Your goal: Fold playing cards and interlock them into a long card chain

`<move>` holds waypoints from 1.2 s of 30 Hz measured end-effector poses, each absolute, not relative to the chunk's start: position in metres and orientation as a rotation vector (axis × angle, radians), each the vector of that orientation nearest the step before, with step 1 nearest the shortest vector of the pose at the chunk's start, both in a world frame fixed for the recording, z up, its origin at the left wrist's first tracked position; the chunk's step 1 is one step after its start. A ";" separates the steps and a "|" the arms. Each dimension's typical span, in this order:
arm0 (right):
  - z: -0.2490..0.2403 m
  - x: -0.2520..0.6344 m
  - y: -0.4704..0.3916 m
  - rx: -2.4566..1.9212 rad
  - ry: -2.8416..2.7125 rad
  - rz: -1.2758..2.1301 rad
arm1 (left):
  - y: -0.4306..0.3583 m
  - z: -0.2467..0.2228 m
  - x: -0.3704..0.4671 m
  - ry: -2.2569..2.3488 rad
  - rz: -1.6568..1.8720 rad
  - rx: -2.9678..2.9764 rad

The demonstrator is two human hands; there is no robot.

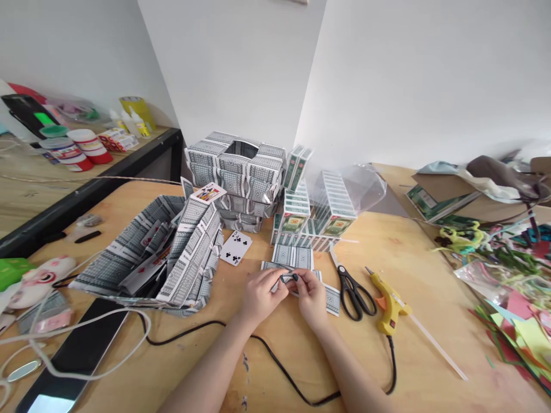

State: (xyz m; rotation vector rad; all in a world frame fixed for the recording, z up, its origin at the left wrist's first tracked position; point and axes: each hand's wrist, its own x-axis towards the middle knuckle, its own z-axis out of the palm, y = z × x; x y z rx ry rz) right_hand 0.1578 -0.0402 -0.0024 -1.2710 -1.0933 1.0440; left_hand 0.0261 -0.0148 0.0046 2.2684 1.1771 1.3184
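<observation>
My left hand [263, 291] and my right hand [310, 295] meet over the wooden table, fingertips pinched together on a playing card [278, 282] that is mostly hidden by the fingers. Beneath and just beyond them lie several face-down playing cards [293, 256] with grey patterned backs. Black-handled scissors [353, 289] rest to the right of my right hand. Beyond the scissors is a yellow glue gun [390, 304] with a clear glue stick in its rear. Left of my hands, a four of clubs [236, 248] lies face up.
A box built of folded cards [185, 252] holds loose cards at left. Behind it stands a larger card-built box [241, 172] beside stacked green card packs [297, 212]. A black cord [275, 355] crosses the front. Paper scraps [516, 327] lie at right, a tablet-like slab [81, 350] at left.
</observation>
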 end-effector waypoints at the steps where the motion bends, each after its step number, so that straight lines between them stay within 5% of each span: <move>1: -0.003 0.158 -0.040 -1.271 -1.099 1.045 | -0.014 0.005 0.026 1.181 1.316 2.247; 36: 0.005 0.156 -0.041 -1.248 -1.213 1.183 | -0.011 0.006 0.026 1.265 1.244 2.183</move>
